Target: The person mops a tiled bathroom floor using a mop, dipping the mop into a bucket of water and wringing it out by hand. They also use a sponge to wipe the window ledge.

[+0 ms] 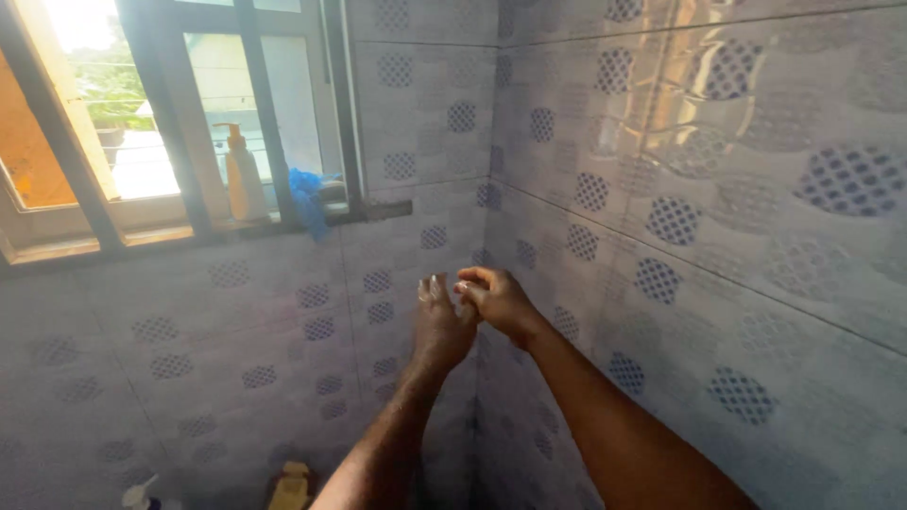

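Both my arms reach out toward the corner of a tiled wall. My left hand [442, 326] is raised with its back toward me and its fingers pointing up and slightly apart. My right hand [498, 298] curls over the left hand's fingertips and touches them. Something small and pale shows between the fingers where the hands meet; I cannot tell what it is.
A window sill [189, 229] at the upper left carries a yellow pump bottle [242, 176] and a crumpled blue plastic bag [308, 200]. Grey tiles with dotted circles cover both walls [718, 236]. Low down, a white pump top [140, 494] and a yellow bottle [291, 486] stand.
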